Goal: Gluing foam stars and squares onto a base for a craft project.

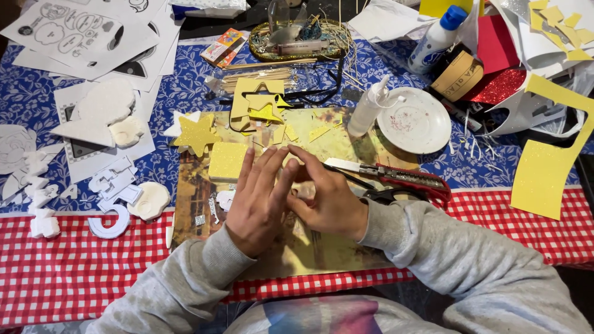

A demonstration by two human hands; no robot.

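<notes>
Head view: a white glue bottle point(367, 111) stands at 1 o'clock, a blue-capped bottle point(436, 38) beyond. Left hand point(263, 199) lies flat, fingers straight, on the yellowed board point(322, 247); right hand point(329, 196) is curled, its hold unclear. Red cutter point(396, 177) just beside, at 3.

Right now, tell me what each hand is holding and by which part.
It cannot be told. The left hand and right hand press together over the yellow-brown work board, fingertips meeting; anything between them is hidden. The cutter knife lies untouched beside them.
</notes>
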